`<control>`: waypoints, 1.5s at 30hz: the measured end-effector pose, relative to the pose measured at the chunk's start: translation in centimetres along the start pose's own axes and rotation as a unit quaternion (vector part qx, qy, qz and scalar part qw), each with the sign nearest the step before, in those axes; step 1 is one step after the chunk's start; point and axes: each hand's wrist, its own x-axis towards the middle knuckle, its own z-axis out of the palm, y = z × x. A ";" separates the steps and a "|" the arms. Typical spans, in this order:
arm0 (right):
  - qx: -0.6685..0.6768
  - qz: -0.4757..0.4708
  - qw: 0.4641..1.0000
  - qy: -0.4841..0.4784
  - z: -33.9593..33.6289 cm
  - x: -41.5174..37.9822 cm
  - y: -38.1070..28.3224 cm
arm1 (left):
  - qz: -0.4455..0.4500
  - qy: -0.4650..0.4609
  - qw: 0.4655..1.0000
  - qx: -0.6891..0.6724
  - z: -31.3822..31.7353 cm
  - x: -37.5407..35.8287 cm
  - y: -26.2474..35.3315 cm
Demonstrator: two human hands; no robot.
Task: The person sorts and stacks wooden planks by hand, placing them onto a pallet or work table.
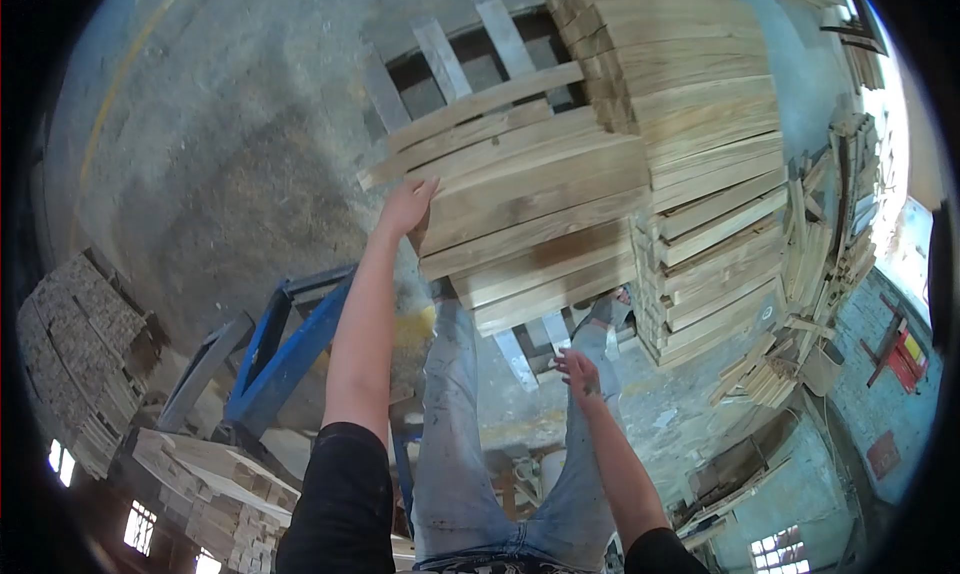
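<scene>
My left hand [408,207] rests at the left ends of a stack of wooden boards [540,186], with its visible fingers stretched over the edge of a board. Part of that hand's underside is hidden, and I see no board lifted in it. My right hand [579,375] hangs by my right leg with its fingers apart and nothing in it. The boards lie side by side in layers in front of my legs. Below them the slats of a pallet [514,360] show.
A taller stack of boards [700,64] stands close on the right. Bare pallet slats [440,59] lie beyond the boards. A blue metal frame [275,369] is at my left. More stacked wood [75,344] stands far left, and loose scrap wood [765,369] lies at the right.
</scene>
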 end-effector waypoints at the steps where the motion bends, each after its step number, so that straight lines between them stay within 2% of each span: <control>1: 0.020 0.032 0.999 -0.006 0.9 1.1 0.3 | -0.019 -0.047 0.999 -0.008 -0.4 -0.1 0.5; 4: 0.029 0.009 0.997 -0.072 3.5 4.1 -1.5 | -0.069 -0.147 0.985 -0.053 -0.7 -0.3 0.2; 7: 0.113 -0.001 0.988 -0.108 7.7 5.3 -7.9 | -0.046 -0.141 0.989 0.003 -0.4 -0.4 -0.2; 9: 0.094 -0.053 0.985 -0.136 10.2 6.5 -10.6 | -0.058 -0.179 0.982 0.027 -1.5 -0.1 0.8; 10: 0.130 -0.060 0.979 -0.144 11.6 7.1 -11.7 | -0.063 -0.199 0.977 0.038 -1.8 0.0 1.1; 12: 0.199 -0.075 0.964 -0.159 14.1 8.6 -13.4 | -0.046 -0.169 0.984 0.011 -1.6 -0.4 0.9; 15: 0.301 -0.026 0.933 -0.194 16.9 11.4 -14.5 | -0.039 -0.140 0.988 -0.055 -0.6 -1.3 -0.3; 19: 0.343 -0.020 0.925 -0.161 18.6 11.4 -14.7 | -0.028 -0.168 0.982 -0.082 0.3 -1.3 -1.9; 22: 0.354 -0.032 0.917 -0.181 18.2 11.6 -13.1 | -0.017 -0.152 0.985 -0.086 2.4 -2.9 -3.6; 25: 0.307 -0.029 0.936 -0.171 17.3 10.8 -12.9 | 0.012 -0.087 0.990 -0.114 4.0 -4.5 -4.8; 31: 0.297 -0.032 0.942 -0.151 18.0 10.8 -12.4 | 0.014 -0.075 0.989 -0.123 4.2 -5.0 -6.0; 34: 0.286 -0.018 0.947 -0.143 19.0 10.6 -11.2 | 0.002 -0.085 0.985 -0.150 3.9 -5.5 -7.7; 39: 0.272 -0.006 0.954 -0.128 22.5 8.2 -10.3 | -0.094 -0.089 0.969 -0.213 1.9 -7.7 -9.9; 41: 0.260 -0.011 0.957 -0.129 23.5 7.0 -10.6 | -0.114 -0.049 0.957 -0.261 1.6 -8.9 -10.8; 43: 0.202 -0.013 0.970 -0.132 22.9 7.1 -10.1 | -0.103 0.045 0.939 -0.326 2.6 -10.4 -12.2; 45: 0.178 -0.025 0.974 -0.140 22.0 6.9 -10.7 | -0.155 0.192 0.854 -0.458 5.9 -11.0 -14.3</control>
